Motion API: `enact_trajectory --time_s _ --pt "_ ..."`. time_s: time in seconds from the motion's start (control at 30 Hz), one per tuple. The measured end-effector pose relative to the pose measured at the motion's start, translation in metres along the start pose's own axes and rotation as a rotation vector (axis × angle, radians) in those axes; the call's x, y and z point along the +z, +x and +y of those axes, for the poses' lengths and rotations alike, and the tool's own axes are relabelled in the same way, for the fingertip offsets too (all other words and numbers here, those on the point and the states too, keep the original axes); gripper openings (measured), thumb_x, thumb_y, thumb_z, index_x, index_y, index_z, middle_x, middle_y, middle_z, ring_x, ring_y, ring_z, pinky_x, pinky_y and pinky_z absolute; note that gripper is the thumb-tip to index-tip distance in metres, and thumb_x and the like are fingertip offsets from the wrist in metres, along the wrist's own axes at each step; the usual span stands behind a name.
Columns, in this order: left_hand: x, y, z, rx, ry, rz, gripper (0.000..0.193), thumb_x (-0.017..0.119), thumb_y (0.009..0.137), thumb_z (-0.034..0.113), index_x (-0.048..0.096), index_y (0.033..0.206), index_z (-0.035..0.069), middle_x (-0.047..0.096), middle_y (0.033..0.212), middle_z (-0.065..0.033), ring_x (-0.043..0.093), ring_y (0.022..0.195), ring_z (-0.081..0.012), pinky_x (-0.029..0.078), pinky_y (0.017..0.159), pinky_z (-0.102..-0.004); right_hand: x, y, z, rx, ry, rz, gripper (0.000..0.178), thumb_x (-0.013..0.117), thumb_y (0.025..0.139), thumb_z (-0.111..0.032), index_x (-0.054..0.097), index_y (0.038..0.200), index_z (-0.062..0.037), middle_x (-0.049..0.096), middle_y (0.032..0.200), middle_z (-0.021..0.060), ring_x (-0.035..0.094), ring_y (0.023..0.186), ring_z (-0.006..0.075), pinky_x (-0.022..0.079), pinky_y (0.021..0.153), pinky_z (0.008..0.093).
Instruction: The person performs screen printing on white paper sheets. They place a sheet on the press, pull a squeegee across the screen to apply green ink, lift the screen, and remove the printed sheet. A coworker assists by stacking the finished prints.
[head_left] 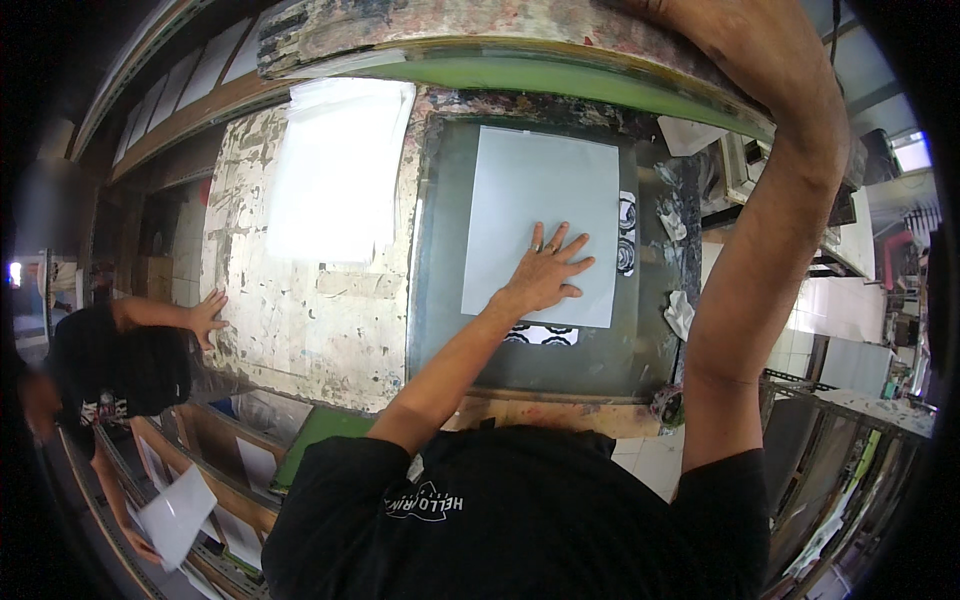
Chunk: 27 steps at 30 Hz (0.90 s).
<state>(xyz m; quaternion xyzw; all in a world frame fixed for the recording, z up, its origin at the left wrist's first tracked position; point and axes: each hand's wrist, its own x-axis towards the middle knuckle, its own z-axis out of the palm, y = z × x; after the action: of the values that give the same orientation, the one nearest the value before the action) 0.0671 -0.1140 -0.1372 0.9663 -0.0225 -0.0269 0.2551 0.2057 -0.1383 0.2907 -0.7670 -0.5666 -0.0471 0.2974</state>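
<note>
My left hand (548, 272) lies flat with fingers spread on a pale sheet of paper (540, 190), pressing it to the dark grey printing bed (600, 365). A ring is on one finger. My right arm reaches up along the right side. At the top edge my right hand (690, 14) is on the wooden frame of a raised printing screen (480, 28); its fingertips are cut off by the picture's edge. Green mesh (560, 82) shows under that frame. Black-and-white patterned strips (627, 235) stick out beside the sheet's right and lower edges.
Left of the bed, a stack of white paper (340, 170) lies on a paint-flecked board (300, 325). A co-worker's hand (207, 318) rests on the board's left edge; the other holds a white sheet (178, 515) by the racks. Crumpled paper (679, 315) lies right of the bed.
</note>
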Motion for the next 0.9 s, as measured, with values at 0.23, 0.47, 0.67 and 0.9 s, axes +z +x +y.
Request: enact_trajectory --time_s 0.23,0.47,0.67,0.9 --pt "0.008 -0.006 0.009 0.019 0.006 0.028 0.066 0.07 0.087 0.048 0.055 0.147 0.026 0.027 0.168 -0.0044 0.013 0.157 -0.0361 0.004 0.123 -0.0683 0.009 -0.009 0.001 -0.128 -0.071 0.071 0.032 0.082 0.086 -0.036 0.08 0.094 -0.0042 0.071 0.067 0.0053 0.052 0.051 0.0111 0.041 0.055 0.0293" --pt "0.011 -0.01 0.008 0.044 -0.011 0.054 0.063 0.069 0.089 0.047 0.056 0.146 0.023 0.03 0.166 -0.006 0.014 0.156 -0.0357 0.002 0.123 -0.0679 0.012 -0.001 0.024 -0.101 0.047 0.03 0.031 0.081 0.086 -0.034 0.08 0.096 -0.0049 0.073 0.071 0.0064 0.055 0.053 0.0127 0.045 0.058 0.0296" --pt "-0.065 -0.039 0.027 -0.052 -0.377 0.607 0.072 0.076 0.087 0.04 0.051 0.148 0.01 0.049 0.155 -0.0097 0.032 0.151 -0.0362 0.015 0.124 -0.0584 0.005 -0.021 -0.01 0.111 -0.017 -0.121 0.033 0.083 0.083 -0.032 0.08 0.097 -0.0025 0.074 0.074 0.0082 0.059 0.058 0.0148 0.047 0.061 0.0303" --pt "-0.14 -0.148 0.052 -0.165 -1.147 1.406 0.12 0.096 0.058 0.05 0.038 0.146 -0.007 0.055 0.137 -0.013 0.057 0.123 -0.0232 0.047 0.106 -0.0415 0.069 -0.144 -0.013 -0.111 -0.093 0.024 0.043 0.081 0.076 -0.014 0.075 0.118 -0.009 0.073 0.089 0.0144 0.069 0.072 0.0292 0.053 0.067 0.0362"
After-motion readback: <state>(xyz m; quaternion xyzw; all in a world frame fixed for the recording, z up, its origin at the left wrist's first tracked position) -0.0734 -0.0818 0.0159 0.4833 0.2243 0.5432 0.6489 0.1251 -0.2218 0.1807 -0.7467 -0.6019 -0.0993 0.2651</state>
